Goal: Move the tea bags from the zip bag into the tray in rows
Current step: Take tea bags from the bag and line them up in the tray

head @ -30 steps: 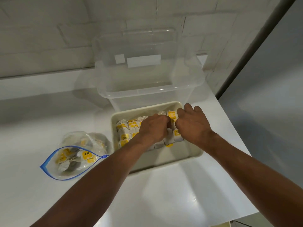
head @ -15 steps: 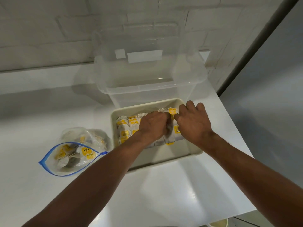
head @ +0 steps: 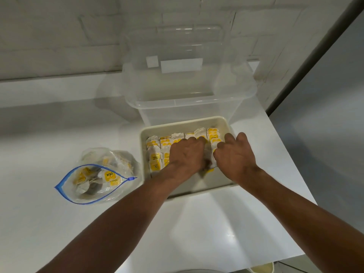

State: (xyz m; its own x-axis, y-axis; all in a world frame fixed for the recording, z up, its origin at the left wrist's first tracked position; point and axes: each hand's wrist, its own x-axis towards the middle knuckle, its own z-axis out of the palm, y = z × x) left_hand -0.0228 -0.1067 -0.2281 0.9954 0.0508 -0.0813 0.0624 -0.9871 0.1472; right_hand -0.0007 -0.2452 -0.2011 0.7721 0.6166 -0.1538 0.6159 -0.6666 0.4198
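Observation:
A cream tray (head: 184,123) sits on the white counter and holds rows of white tea bags with yellow labels (head: 155,155) across its far half. Both my hands are inside the tray, side by side on the right part of the rows. My left hand (head: 185,154) is curled knuckles-up over a bunch of tea bags and grips them. My right hand (head: 235,156) pinches the rightmost column, fingers bent down onto it; the fingertips are hidden. The zip bag (head: 94,181) with a blue seal lies open to the left, with several tea bags inside.
A large clear plastic bin (head: 189,99) stands directly behind the tray, against the white brick wall. The counter's right edge (head: 291,174) runs close to the tray, with a drop to the floor beyond. A cream container rim (head: 262,269) peeks in at the bottom.
Both hands stayed in the tray on the tea bags and shifted only slightly among the right-hand rows. The zip bag has not moved.

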